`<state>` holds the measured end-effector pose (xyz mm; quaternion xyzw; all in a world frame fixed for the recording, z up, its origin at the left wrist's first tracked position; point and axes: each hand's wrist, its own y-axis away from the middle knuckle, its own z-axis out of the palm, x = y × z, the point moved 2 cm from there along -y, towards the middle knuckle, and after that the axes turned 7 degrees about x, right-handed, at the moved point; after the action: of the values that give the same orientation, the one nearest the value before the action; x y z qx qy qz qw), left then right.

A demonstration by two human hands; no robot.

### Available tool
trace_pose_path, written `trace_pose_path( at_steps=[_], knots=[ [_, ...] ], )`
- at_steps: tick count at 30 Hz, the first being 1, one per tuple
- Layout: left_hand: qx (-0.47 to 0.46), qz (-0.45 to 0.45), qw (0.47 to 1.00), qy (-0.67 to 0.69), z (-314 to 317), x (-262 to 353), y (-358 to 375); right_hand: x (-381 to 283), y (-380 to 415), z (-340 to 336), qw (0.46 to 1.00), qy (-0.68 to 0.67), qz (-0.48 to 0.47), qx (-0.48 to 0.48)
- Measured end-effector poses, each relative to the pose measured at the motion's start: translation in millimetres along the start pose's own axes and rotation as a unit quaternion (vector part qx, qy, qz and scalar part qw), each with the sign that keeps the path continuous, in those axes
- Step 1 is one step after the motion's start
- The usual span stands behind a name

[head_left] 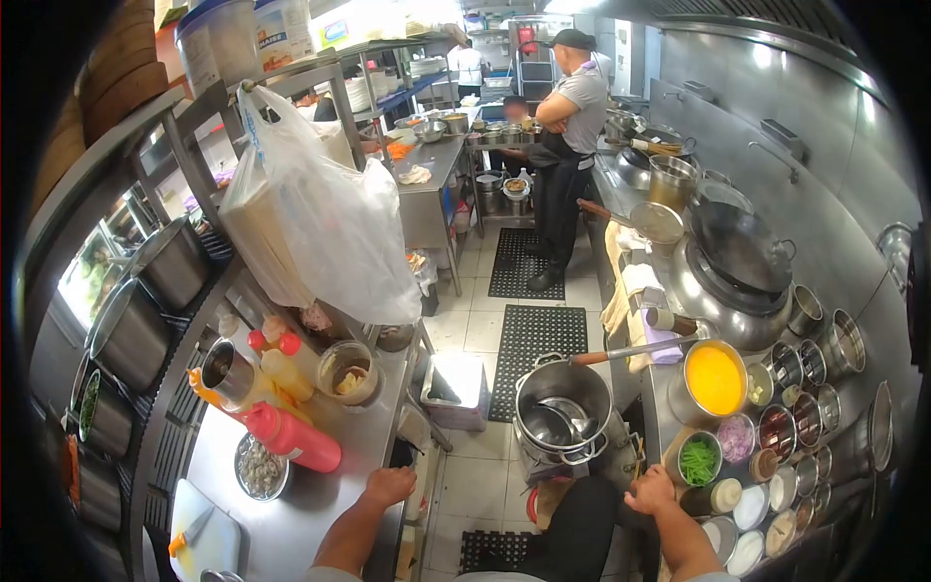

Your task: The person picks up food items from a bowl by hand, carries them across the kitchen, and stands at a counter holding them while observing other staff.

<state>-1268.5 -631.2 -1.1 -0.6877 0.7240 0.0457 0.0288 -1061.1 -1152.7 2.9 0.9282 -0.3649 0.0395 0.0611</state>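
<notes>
My left hand is curled into a fist at the edge of the left steel counter, with nothing visible in it. A pink-red bottle lies tilted near it, over a bowl of greyish pieces that look like raw shrimp. At the edge of the right counter rests my right hand, fingers curled in and no object seen in them. Thin sticks stand just beyond its fingers. Closest to this hand are a pot of chopped green vegetables and a lidded jar.
Between the counters stands a large pot with ladles inside. A wok, a pot of yellow liquid and several condiment tins line the right. A knife lies on a cutting board. A person stands ahead, arms folded.
</notes>
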Motion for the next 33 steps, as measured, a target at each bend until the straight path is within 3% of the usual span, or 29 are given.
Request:
trace_pose_path(
  at_steps=[4,33],
  knots=[
    [0.034,0.013,0.999,0.0,6.8,-3.6,1.1,-0.9,-1.3,1.5,1.0,0.003,0.0,0.004],
    [0.029,0.005,1.0,-0.006,0.3,-0.9,-1.2,1.0,-1.2,8.2,1.0,0.004,-0.006,0.026]
  ],
)
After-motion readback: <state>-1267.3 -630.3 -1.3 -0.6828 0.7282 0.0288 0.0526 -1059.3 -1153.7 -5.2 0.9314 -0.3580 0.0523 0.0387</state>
